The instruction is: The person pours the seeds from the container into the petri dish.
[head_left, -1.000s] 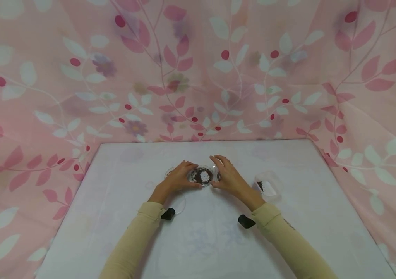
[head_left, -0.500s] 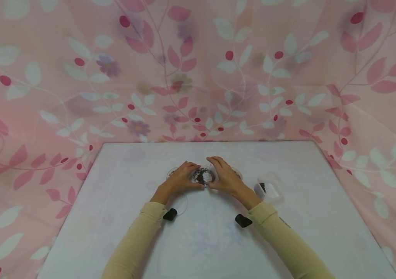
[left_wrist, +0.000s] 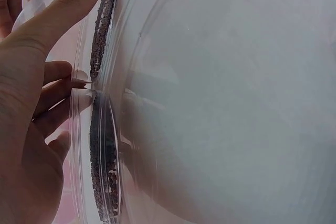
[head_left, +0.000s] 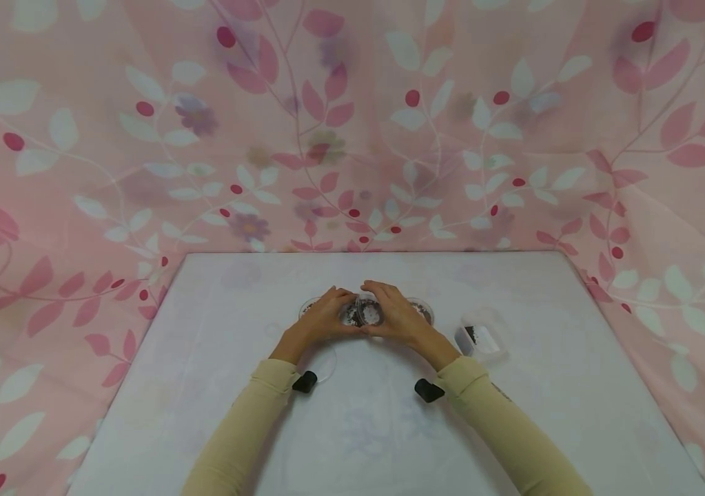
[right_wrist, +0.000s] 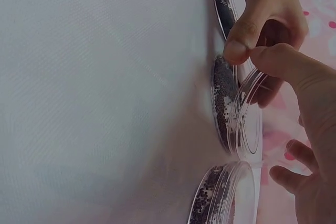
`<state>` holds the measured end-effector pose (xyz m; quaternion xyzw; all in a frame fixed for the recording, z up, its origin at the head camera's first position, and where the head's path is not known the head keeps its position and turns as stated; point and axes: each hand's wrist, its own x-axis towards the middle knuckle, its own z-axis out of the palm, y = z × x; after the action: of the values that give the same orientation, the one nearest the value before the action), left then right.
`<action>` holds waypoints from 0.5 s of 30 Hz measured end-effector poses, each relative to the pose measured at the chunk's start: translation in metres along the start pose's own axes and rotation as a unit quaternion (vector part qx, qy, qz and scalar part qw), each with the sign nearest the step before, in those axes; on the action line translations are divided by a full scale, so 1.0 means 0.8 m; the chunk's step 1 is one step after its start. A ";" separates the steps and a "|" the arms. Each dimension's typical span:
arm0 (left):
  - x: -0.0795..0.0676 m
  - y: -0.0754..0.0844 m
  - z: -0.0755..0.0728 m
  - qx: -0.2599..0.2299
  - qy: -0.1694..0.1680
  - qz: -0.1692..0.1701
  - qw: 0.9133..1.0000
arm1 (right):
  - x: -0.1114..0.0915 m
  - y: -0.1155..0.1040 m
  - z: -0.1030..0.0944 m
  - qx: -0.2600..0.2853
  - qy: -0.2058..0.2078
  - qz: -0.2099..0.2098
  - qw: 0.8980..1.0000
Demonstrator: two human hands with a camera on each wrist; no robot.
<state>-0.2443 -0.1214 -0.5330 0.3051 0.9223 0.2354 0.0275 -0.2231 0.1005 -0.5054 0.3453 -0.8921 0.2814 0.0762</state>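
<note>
Three clear petri dishes with dark grains and white patches stand in a row: a left dish (head_left: pixel 306 306), a middle dish (head_left: pixel 349 315) and a right dish (head_left: pixel 424 310). My left hand (head_left: pixel 324 314) holds the middle dish at its left side, thumb in front and fingers behind. In my right hand (head_left: pixel 394 311), a clear petri dish lid (right_wrist: pixel 248 121) is gripped by its edge. It tilts over the middle dish, its upper edge near my left thumb (right_wrist: pixel 237 51). The right dish, with a clear rim above its grains, stands beside my right hand.
A clear plastic box (head_left: pixel 493 348) with some dark and white material stands to the right on the white-covered table (head_left: pixel 364 427). Another clear round lid (head_left: pixel 329 365) lies by my left wrist. Pink floral cloth (head_left: pixel 352 138) hangs behind the table.
My right hand has moved left with the lid, bringing it over the middle dish and uncovering the right dish to view. My left hand stays at the middle dish. The head view shifts slightly.
</note>
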 end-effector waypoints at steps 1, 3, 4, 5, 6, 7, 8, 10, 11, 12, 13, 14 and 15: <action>0.000 0.000 0.000 0.001 0.001 0.002 1.000 | 0.001 0.000 0.000 0.000 -0.003 0.002 1.000; -0.001 -0.001 0.000 0.002 0.004 0.006 1.000 | 0.002 -0.001 0.001 -0.002 -0.007 0.003 1.000; -0.001 -0.001 0.000 0.004 0.006 0.009 1.000 | 0.003 -0.002 0.001 -0.001 -0.008 0.002 1.000; -0.002 -0.002 0.000 0.008 0.007 0.012 1.000 | 0.003 -0.002 0.001 -0.002 -0.009 0.000 1.000; -0.002 -0.003 0.000 0.013 0.008 0.013 1.000 | 0.004 -0.003 0.002 -0.005 -0.011 -0.002 1.000; -0.003 -0.003 -0.001 0.017 0.010 0.015 1.000 | 0.005 -0.004 0.002 -0.007 -0.012 -0.005 1.000; -0.003 -0.003 -0.001 0.018 0.012 0.017 1.000 | 0.006 -0.004 0.003 -0.009 -0.014 -0.009 1.000; -0.005 -0.005 -0.003 0.023 0.020 0.023 0.999 | 0.008 -0.005 0.004 -0.014 -0.023 -0.012 1.000; -0.005 -0.005 -0.003 0.027 0.022 0.023 0.999 | 0.009 -0.005 0.005 -0.021 -0.029 -0.011 0.999; -0.006 -0.006 -0.004 0.027 0.026 0.026 0.999 | 0.010 -0.006 0.005 -0.023 -0.035 -0.010 0.999; -0.006 -0.007 -0.005 0.029 0.028 0.027 0.999 | 0.011 -0.006 0.005 -0.025 -0.041 -0.009 0.999; -0.007 -0.008 -0.006 0.033 0.030 0.029 0.999 | 0.012 -0.006 0.006 -0.030 -0.049 -0.006 0.998; -0.007 -0.009 -0.006 0.037 0.030 0.029 0.998 | 0.013 -0.007 0.006 -0.035 -0.056 -0.002 0.998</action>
<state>-0.2447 -0.1313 -0.5324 0.3251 0.9217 0.2107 -0.0183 -0.2269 0.0887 -0.5039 0.3598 -0.9034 0.2298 0.0392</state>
